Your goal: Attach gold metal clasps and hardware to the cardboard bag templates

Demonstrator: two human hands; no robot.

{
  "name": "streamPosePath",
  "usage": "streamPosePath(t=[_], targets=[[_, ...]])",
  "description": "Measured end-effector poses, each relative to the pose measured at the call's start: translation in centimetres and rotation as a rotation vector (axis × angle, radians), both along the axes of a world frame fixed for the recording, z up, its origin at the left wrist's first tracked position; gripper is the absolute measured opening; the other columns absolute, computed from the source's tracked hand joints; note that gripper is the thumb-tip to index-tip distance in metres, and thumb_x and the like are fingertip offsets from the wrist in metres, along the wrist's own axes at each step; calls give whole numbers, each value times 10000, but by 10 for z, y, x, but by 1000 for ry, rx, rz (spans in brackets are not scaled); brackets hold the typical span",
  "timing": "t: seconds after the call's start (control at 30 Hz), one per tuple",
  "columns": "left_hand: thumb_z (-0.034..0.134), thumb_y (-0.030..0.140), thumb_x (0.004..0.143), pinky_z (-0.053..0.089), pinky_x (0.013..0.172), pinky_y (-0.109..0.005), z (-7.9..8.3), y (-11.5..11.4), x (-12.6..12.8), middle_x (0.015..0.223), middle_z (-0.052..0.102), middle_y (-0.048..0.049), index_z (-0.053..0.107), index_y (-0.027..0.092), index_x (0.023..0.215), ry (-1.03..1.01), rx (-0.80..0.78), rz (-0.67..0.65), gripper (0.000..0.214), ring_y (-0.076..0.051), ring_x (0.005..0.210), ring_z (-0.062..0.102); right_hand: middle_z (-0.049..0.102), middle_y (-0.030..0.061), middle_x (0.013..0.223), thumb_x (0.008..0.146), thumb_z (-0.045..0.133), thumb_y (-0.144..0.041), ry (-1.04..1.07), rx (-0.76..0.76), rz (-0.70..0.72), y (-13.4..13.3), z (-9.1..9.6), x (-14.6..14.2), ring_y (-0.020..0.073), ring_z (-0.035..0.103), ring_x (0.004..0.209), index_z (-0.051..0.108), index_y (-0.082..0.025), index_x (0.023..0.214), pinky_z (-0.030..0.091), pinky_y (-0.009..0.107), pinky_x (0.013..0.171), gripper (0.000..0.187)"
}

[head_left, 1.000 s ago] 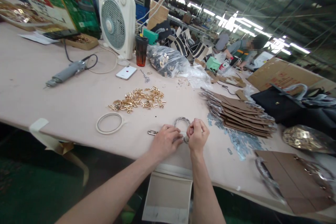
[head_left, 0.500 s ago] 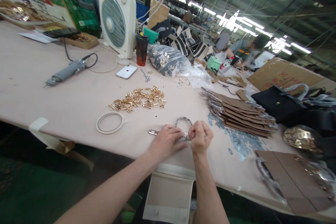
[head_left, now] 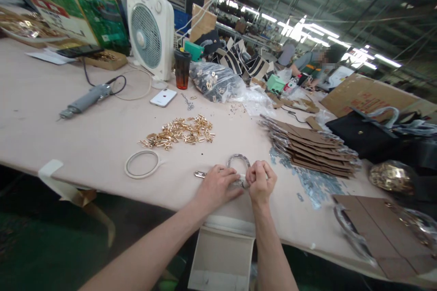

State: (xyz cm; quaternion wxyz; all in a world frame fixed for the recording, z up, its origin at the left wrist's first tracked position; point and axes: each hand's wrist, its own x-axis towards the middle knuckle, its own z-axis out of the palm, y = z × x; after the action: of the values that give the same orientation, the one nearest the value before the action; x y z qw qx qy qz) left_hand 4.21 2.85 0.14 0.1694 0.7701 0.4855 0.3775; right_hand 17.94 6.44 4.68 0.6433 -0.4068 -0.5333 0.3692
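A greyish, shiny ring (head_left: 239,158), seemingly wrapped in clear film, lies at the table's front edge. My left hand (head_left: 220,186) is closed over its near left side, thumb stretched towards the right. Curled into a fist, my right hand (head_left: 261,178) grips the ring's right side. A bit of white shows between the two hands; the fingers hide what it is. Just left of my left hand a slim silver metal piece (head_left: 200,174) lies on the table. Further left rests a white tape roll (head_left: 127,166).
Gold metal fittings (head_left: 177,132) lie piled ahead. Behind them are a phone (head_left: 163,97), a cup (head_left: 182,69) and a fan (head_left: 150,32). A grey electric screwdriver (head_left: 85,100) lies left. Brown bag panels (head_left: 314,150) are stacked right. Another person (head_left: 309,61) works far back.
The view has shifted slightly. My right fist has turned a little on the ring, and the white bit between my hands sits differently. Both hands stay at the ring.
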Motion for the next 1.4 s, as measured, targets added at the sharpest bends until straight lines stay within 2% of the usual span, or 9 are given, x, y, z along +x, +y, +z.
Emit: streamPosePath(t=[0.2, 0.47, 0.6, 0.73, 0.8, 0.93, 1.03, 1.2, 1.4], targets=[[825, 412, 839, 470, 1011, -430, -1, -3, 0, 1251, 717, -23, 715, 286, 1195, -6, -24, 12, 393, -263, 1142, 585, 348, -100, 493, 995, 568, -282, 229, 158, 28, -18, 2, -2, 66, 305, 382, 450, -211, 649, 276, 185, 385, 373], [772, 375, 887, 459, 1001, -412, 1, -2, 0, 1179, 720, -20, 735, 294, 1103, -8, -44, -2, 234, -248, 1113, 593, 368, -94, 493, 993, 581, -297, 153, 151, 0, -25, -12, -18, 78, 330, 400, 431, -218, 641, 293, 211, 413, 390], [758, 329, 891, 457, 995, -413, 2, -2, -1, 1166, 725, -20, 728, 277, 1053, 5, -52, -6, 173, -251, 1106, 585, 425, -74, 512, 1001, 569, -354, -64, 112, -71, -17, -19, -21, 95, 391, 435, 464, -219, 643, 332, 235, 444, 397], [742, 307, 897, 452, 994, -415, 2, -2, -3, 1205, 721, -12, 713, 285, 1123, 14, -54, -21, 229, -249, 1100, 577, 483, -50, 563, 990, 582, -400, -294, 59, -96, -5, -17, -24, 104, 446, 509, 502, -208, 636, 379, 241, 500, 410], [744, 340, 900, 447, 1001, -419, 3, -2, -3, 1204, 721, -17, 709, 285, 1135, 25, -62, -15, 244, -254, 1107, 575, 459, -62, 536, 985, 588, -421, -255, 16, -70, -1, -11, -23, 95, 423, 479, 485, -212, 627, 362, 231, 471, 428], [799, 438, 855, 448, 999, -423, 7, -4, -3, 1230, 709, -26, 689, 287, 1172, 51, -83, 18, 368, -272, 1132, 564, 375, -99, 481, 966, 615, -441, 23, -24, -66, 9, 7, -18, 70, 339, 379, 438, -225, 632, 260, 202, 372, 435], [826, 454, 828, 445, 1007, -418, 9, -5, -3, 1264, 700, -17, 678, 292, 1207, 60, -84, 23, 438, -273, 1145, 558, 350, -111, 463, 924, 665, -442, 112, -87, -33, 22, 13, -18, 59, 310, 353, 447, -224, 631, 227, 188, 345, 426], [802, 455, 853, 446, 995, -414, 7, -6, 0, 1176, 725, -27, 721, 261, 1097, 61, -86, 47, 322, -266, 1110, 565, 345, -116, 441, 889, 684, -485, 12, -271, 88, 38, 8, -25, 54, 291, 345, 470, -220, 636, 206, 184, 336, 425], [756, 438, 902, 446, 960, -409, 7, -5, 3, 1147, 737, -29, 718, 263, 1092, 69, -86, 56, 260, -267, 1114, 561, 403, -86, 481, 963, 604, -476, -124, -117, 90, 16, -4, -19, 78, 360, 407, 469, -221, 630, 288, 213, 403, 441]])
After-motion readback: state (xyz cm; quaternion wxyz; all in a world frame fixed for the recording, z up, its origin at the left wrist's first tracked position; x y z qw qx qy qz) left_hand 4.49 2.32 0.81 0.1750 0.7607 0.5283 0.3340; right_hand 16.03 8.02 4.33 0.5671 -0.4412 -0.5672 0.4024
